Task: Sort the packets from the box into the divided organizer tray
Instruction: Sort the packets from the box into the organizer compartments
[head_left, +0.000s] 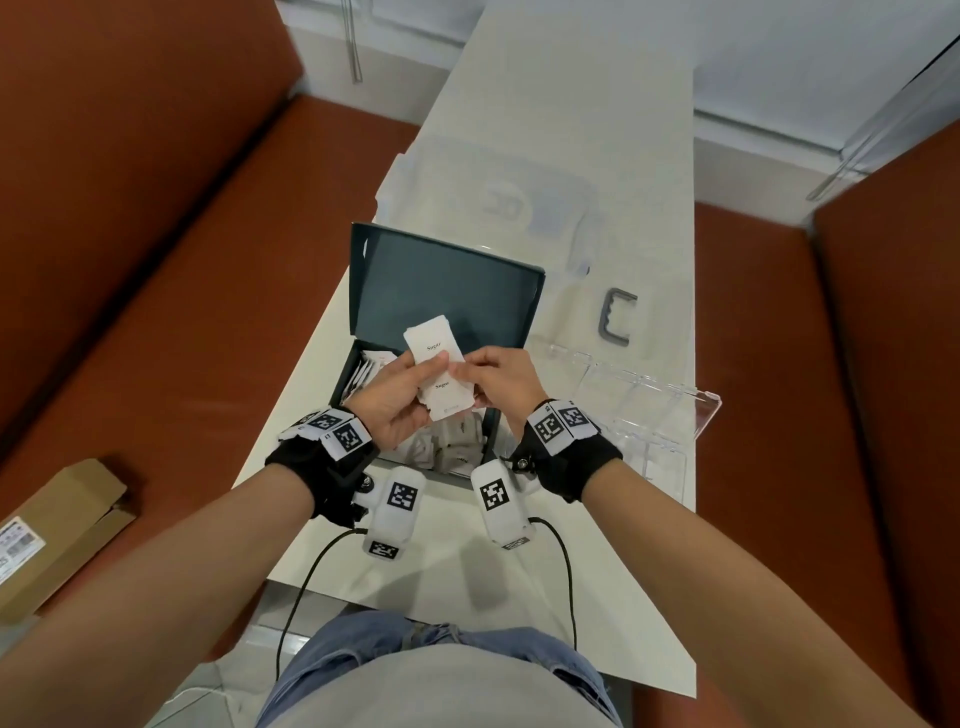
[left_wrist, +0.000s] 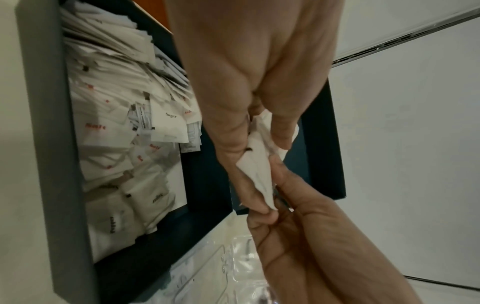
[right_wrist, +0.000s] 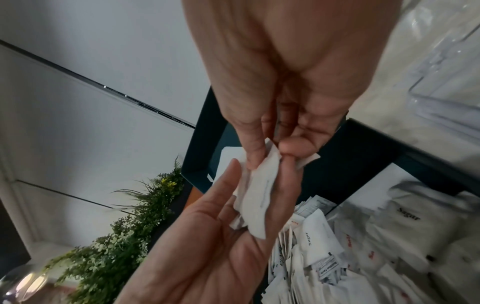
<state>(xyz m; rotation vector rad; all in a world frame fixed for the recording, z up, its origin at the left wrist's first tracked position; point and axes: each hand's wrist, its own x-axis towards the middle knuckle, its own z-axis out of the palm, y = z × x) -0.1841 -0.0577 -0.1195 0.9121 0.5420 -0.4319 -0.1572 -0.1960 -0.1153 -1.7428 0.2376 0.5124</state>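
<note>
Over the open dark teal box (head_left: 369, 374), both hands hold white sugar packets (head_left: 434, 340). My left hand (head_left: 426, 379) grips them, thumb on top and fingers beneath. From the right, my right hand (head_left: 467, 379) pinches their edge. In the left wrist view, the left hand (left_wrist: 262, 160) clasps a crumpled packet (left_wrist: 255, 166), which the other hand's fingers meet from below. The right wrist view shows my right hand (right_wrist: 275, 158) pinching a packet (right_wrist: 259, 197) that lies on the left hand's fingers. Several loose packets (left_wrist: 116, 144) fill the box. The clear divided tray (head_left: 660, 415) lies right of the box.
A grey U-shaped handle (head_left: 617, 317) lies beyond the tray, and a clear plastic cover (head_left: 493, 202) sits farther back on the narrow white table (head_left: 597, 597). Orange benches flank the table; a cardboard box (head_left: 57, 530) lies on the left one. A green plant (right_wrist: 124, 226) stands nearby.
</note>
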